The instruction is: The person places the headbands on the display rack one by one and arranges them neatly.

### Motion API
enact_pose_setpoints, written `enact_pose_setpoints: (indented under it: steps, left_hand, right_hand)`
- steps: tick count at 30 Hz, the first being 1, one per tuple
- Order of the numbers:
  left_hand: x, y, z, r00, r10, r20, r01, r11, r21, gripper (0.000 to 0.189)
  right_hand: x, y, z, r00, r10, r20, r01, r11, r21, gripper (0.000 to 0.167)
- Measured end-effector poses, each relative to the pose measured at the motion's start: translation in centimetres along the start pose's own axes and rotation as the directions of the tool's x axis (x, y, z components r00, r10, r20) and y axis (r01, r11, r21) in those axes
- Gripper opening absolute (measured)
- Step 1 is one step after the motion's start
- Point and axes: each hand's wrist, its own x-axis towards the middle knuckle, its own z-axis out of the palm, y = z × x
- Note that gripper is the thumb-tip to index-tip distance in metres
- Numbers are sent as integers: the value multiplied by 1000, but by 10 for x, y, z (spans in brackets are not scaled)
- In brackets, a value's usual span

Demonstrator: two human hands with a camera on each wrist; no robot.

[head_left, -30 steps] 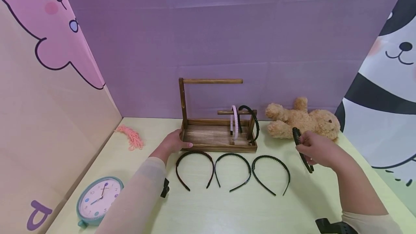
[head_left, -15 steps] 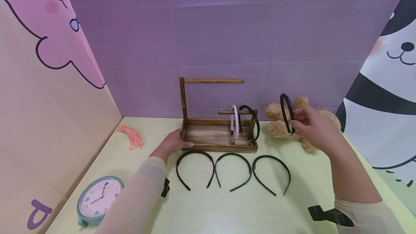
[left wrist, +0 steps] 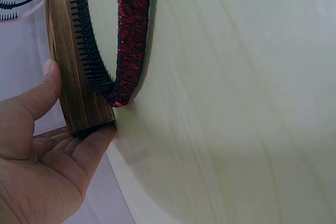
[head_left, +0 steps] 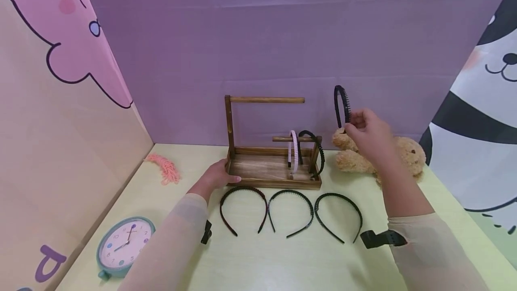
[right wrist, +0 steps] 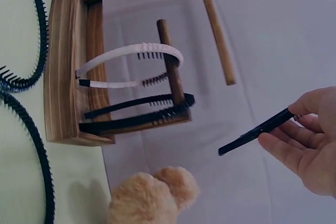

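Note:
My right hand (head_left: 373,136) pinches a black toothed headband (right wrist: 254,134) by its ends, holding it upright above the teddy bear and right of the wooden rack (head_left: 266,182). My left hand (head_left: 214,175) grips the rack's left end, thumb along the front rim, fingers at the corner in the left wrist view. A pale pink headband (head_left: 294,152) and a black headband (head_left: 322,158) hang on the rack's lower bar (head_left: 282,139). The upper bar (head_left: 266,99) carries nothing. In front lie a dark red glitter headband (left wrist: 132,30) and two dark headbands (head_left: 291,191), side by side.
Behind the right hand, a brown teddy bear (head_left: 409,152) lies on the table, partly hidden by the arm. Pink yarn (head_left: 166,168) lies at the back left. A teal alarm clock (head_left: 126,244) sits near the left forearm. A purple backdrop (head_left: 181,57) stands behind the rack.
My right hand has lifted the black headband up and to the left, turning it from pointing down to upright. My left hand stays on the rack.

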Motion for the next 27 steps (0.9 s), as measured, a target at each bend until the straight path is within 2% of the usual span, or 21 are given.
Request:
enact_pose_setpoints:
  steps: [7,13,17,27]
  left_hand:
    - [-1,1,-2,1000,-8,-2,8,1000,-4,89]
    - [-1,2,-1,1000,-9,-3,9,1000,0,88]
    - [-1,3,-1,1000,-1,-3,1,1000,9,88]
    - [1,0,0,1000,-19,-10,19,1000,3,90]
  right_hand:
    - [26,-1,26,1000,-11,-28,13,998,66,52]
    - [42,-6,49,1000,-8,-4,8,986,168,44]
    - [47,-12,62,1000,-29,-4,30,978,207,39]
    - [52,-25,95,999,-41,35,33,980,197,37]
